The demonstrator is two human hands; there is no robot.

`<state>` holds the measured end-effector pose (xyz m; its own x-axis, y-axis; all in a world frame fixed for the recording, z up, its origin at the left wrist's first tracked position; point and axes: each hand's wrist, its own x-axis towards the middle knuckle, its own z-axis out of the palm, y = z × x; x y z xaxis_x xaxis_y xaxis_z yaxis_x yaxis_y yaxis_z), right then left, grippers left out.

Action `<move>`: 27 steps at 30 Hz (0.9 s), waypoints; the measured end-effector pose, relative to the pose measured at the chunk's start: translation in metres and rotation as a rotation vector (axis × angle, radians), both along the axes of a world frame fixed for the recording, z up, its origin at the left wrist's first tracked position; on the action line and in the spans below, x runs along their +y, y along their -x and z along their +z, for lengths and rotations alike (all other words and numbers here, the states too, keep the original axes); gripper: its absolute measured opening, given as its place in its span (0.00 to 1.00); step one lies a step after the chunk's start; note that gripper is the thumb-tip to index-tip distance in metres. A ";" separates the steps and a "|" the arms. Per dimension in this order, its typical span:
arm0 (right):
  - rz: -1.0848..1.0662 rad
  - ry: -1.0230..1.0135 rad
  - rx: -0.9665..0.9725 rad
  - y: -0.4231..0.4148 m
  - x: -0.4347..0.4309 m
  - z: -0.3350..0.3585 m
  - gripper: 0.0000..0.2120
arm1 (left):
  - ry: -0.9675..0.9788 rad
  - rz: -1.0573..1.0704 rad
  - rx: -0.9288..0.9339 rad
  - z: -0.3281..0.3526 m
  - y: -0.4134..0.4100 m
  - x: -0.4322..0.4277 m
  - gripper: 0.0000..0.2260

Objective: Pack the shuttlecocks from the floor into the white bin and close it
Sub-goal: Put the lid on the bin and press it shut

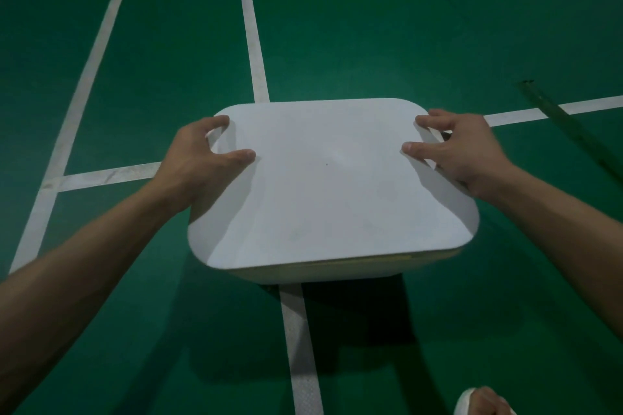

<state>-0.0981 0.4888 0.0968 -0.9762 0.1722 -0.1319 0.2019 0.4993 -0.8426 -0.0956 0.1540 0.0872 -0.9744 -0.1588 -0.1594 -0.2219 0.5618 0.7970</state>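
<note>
On court: L hand, R hand hold lid; foot near.

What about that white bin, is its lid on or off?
On: the lid covers the bin top; left hand and right hand grip its edges. Fully seated? Cannot tell.

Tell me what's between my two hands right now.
The head view shows only the bin's white lid between your left hand and right hand; each grips a side edge, and its top is bare.
</note>
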 end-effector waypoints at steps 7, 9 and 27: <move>0.031 -0.152 0.014 -0.015 -0.002 -0.012 0.29 | 0.074 -0.044 0.027 -0.012 -0.003 -0.002 0.33; 0.071 -0.310 0.022 -0.020 -0.003 -0.014 0.28 | 0.195 -0.098 0.053 -0.015 -0.006 0.000 0.31; 0.358 -0.904 -0.032 -0.048 -0.015 -0.026 0.43 | 0.870 -0.442 0.151 -0.020 -0.053 0.018 0.37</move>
<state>-0.0503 0.4734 0.0712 -0.9888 -0.0851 -0.1228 -0.0719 0.9916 -0.1079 -0.0426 0.1724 0.0669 -0.9747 0.2216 -0.0287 0.2192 0.9732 0.0697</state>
